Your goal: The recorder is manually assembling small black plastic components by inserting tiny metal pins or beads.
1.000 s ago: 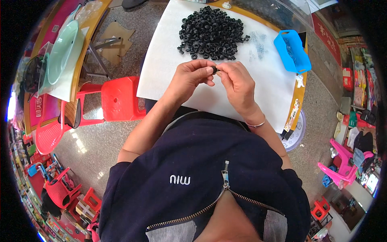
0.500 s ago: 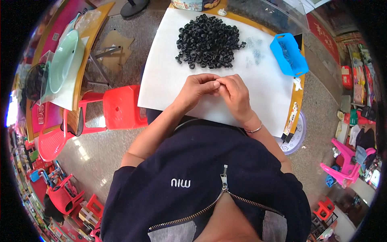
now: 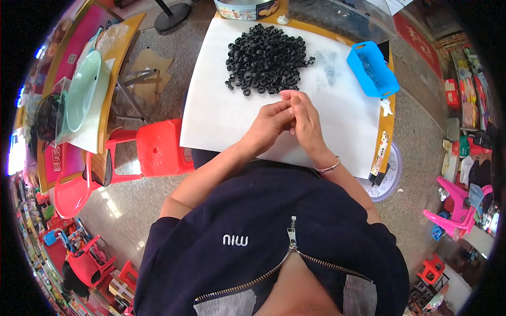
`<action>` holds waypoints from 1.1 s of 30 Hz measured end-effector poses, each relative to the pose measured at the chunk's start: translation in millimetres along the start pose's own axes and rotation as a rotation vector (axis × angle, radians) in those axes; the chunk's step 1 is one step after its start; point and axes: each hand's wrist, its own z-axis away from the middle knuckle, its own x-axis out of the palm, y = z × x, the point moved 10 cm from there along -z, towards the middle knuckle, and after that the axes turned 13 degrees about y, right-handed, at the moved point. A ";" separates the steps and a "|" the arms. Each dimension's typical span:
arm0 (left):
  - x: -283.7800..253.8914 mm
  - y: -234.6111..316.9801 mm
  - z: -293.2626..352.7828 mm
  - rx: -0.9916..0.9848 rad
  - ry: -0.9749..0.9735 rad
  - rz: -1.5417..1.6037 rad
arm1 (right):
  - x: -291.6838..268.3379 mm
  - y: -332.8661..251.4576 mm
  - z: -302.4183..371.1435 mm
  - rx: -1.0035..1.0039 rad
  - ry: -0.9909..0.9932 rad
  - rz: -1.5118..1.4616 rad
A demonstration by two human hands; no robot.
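My left hand (image 3: 270,126) and my right hand (image 3: 309,125) meet over the white table covering (image 3: 221,118), fingertips pressed together. Both are closed, and whatever is between the fingers is hidden. A bracelet (image 3: 328,167) circles my right wrist. Just beyond the hands lies a heap of small black ring-shaped parts (image 3: 266,58). To the right of the heap, tiny dark bits (image 3: 329,66) are scattered on the white surface. A blue plastic basket (image 3: 372,71) stands at the far right of the table, with many tiny pieces inside.
A round tin (image 3: 245,9) sits at the table's far edge. On the left are a red plastic stool (image 3: 164,147) and a side table bearing a pale green basin (image 3: 87,92). A patterned lilac basin (image 3: 389,181) is below the table's right edge. Pink stools (image 3: 456,210) stand farther right.
My hands have shifted slightly, and the fingers have turned against each other, with the right hand's fingers now pointing more away from me. The view has tilted a little.
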 end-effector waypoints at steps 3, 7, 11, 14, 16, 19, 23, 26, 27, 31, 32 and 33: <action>8.5 4.7 0.7 0.029 0.052 0.005 | -3.5 -6.6 -4.9 -0.061 0.097 0.057; 11.1 8.4 0.1 0.069 0.076 -0.080 | -9.5 -19.8 -5.2 -0.245 0.179 0.096; 6.9 -3.2 -4.1 0.024 0.062 -0.117 | -11.9 -28.4 1.9 -0.380 0.185 0.143; 15.9 14.8 1.0 -0.035 0.005 0.097 | -7.8 -20.0 3.0 -0.058 -0.012 -0.019; 8.5 17.1 -5.3 -0.025 -0.011 0.118 | -7.0 -24.6 0.7 -0.100 -0.096 -0.076; 5.4 11.3 -7.9 -0.051 -0.058 0.076 | -13.7 -43.4 -5.7 -0.377 -0.106 0.049; -2.3 6.9 -18.1 -0.054 -0.092 0.128 | -55.7 -63.5 -73.9 -0.463 0.134 0.236; -11.4 2.2 -23.3 -0.081 -0.145 0.189 | -85.7 -139.2 -135.3 -0.732 0.325 0.337; -10.0 3.5 -26.7 -0.077 -0.178 0.241 | -101.0 -158.5 -162.7 -0.839 0.395 0.431; -11.2 7.3 -27.0 -0.066 -0.190 0.307 | -102.7 -190.8 -169.6 -1.081 0.645 0.660; -11.6 8.5 -25.3 -0.061 -0.192 0.305 | -90.5 -178.7 -170.8 -1.048 0.528 0.650; -10.7 8.4 -24.7 -0.061 -0.199 0.303 | -78.8 -158.3 -162.7 -1.010 0.415 0.645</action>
